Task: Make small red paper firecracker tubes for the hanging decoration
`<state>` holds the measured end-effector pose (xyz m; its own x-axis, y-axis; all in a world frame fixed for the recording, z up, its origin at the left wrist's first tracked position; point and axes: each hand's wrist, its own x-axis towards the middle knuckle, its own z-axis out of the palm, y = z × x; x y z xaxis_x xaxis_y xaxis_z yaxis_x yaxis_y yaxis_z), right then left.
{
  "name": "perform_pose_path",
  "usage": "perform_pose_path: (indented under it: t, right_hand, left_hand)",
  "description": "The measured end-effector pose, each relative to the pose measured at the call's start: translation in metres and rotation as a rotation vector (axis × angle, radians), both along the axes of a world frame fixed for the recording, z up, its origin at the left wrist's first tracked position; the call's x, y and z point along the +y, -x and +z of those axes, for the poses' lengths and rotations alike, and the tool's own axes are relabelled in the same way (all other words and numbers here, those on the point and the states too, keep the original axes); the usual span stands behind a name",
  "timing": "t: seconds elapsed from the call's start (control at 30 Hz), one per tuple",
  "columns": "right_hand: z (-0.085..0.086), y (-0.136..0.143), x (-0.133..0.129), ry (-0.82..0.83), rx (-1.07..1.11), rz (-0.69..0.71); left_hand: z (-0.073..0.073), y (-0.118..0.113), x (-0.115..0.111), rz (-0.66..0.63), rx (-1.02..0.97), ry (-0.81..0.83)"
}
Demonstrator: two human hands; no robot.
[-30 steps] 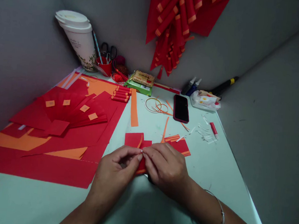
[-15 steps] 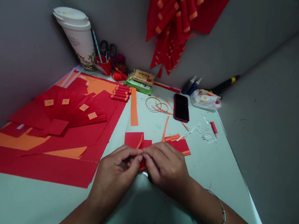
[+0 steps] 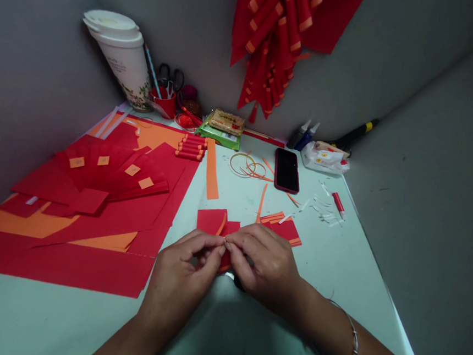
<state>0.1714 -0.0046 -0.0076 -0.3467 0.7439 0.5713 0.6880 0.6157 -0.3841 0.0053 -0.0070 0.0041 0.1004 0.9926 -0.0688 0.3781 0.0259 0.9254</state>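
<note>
My left hand [image 3: 185,267] and my right hand [image 3: 266,257] meet at the fingertips, low in the middle of the head view. Both are closed in a pinch on a thin orange paper strip [image 3: 222,224], mostly hidden by the fingers; its curved end sticks up behind my left fingertips. Below the pinch, partly covered by my hands, is a red piece with an orange edge [image 3: 225,263]. Red paper squares [image 3: 210,219] lie just beyond my fingers. Past my right hand is a stack of red pieces with orange bands [image 3: 285,230].
Red and orange sheets [image 3: 134,213] spread over the left side. Small red rolls [image 3: 190,147], a wide orange strip [image 3: 212,170], a phone [image 3: 287,171] and a red glue tube [image 3: 337,204] lie farther back. A tall cup [image 3: 122,62] stands by the wall, under hanging paper firecrackers [image 3: 280,32].
Almost nothing differs. My right hand's knuckles have shifted very slightly; both hands keep the same pinch in the same place.
</note>
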Motion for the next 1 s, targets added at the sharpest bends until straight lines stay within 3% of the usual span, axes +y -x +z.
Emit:
perform_pose_path:
  t: [0.6, 1.0]
  right_hand:
    - [-0.0028, 0.0017, 0.0015, 0.068, 0.125, -0.014]
    - [-0.0059, 0.0090, -0.0032, -0.126, 0.021, -0.131]
  left_hand:
    - [-0.0010, 0.0000, -0.0007, 0.007, -0.027, 0.038]
    - [-0.0017, -0.0019, -0.0023, 0.000, 0.000, 0.039]
